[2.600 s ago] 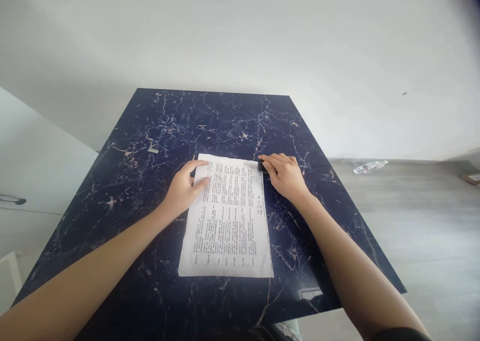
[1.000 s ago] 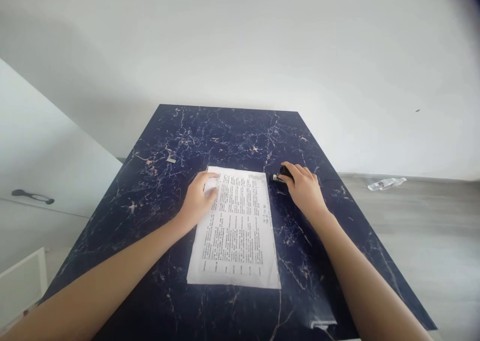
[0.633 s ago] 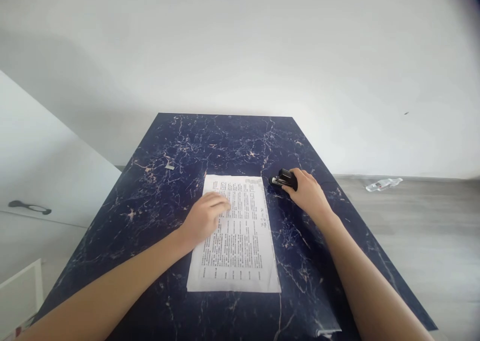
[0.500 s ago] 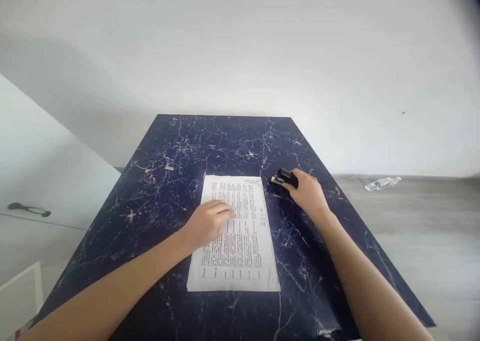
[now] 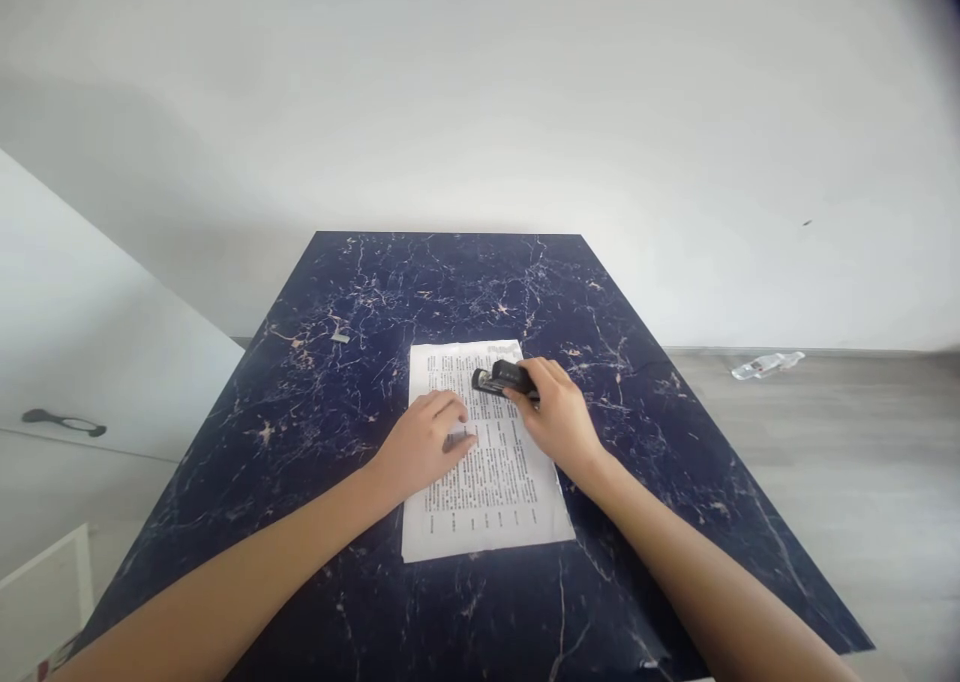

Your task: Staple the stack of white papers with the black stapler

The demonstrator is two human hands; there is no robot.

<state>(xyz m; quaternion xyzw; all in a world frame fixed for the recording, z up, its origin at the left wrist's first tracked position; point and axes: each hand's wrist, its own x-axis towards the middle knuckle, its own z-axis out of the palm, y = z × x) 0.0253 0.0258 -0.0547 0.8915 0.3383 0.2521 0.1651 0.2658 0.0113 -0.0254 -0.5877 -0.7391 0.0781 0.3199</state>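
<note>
Printed white paper sheets [image 5: 495, 532] lie on the dark blue marbled table [image 5: 450, 282], turned slightly. My right hand [image 5: 562, 412] grips a black stapler [image 5: 506, 377] over the upper part of the paper, its nose pointing left. The stapler's jaws look parted. My left hand [image 5: 431, 437] rests at the paper's left side, fingers curved and apart, thumb reaching toward the middle, with nothing held. Part of the print is hidden under both hands and the stapler.
A small pale piece [image 5: 340, 338] lies on the table's left. On the floor to the right is a clear plastic bottle or wrapper [image 5: 769, 365]. A white cabinet with a dark handle [image 5: 64, 422] stands left, and a pale wall [image 5: 480, 92] rises behind the table.
My right hand has carried the stapler left, from beside the paper to above it. The paper has shifted a little up and right and turned slightly. My left hand's fingers have spread.
</note>
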